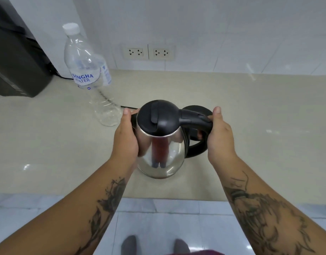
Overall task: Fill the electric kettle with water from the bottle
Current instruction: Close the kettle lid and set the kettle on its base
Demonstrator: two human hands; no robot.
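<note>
A steel electric kettle (161,153) with a black lid, shut, stands on the beige counter near its front edge. My left hand (126,135) presses flat against the kettle's left side. My right hand (220,133) grips the black handle at the kettle's right. Behind the kettle lies its round black base (197,109), mostly hidden. A clear plastic water bottle (88,74) with a white cap on stands upright at the back left, apart from both hands.
A black appliance (17,57) sits at the far left against the wall. Two wall sockets (148,52) are behind the kettle. A black cord (129,107) runs along the counter (259,116) behind the kettle. The counter's front edge is just below the kettle.
</note>
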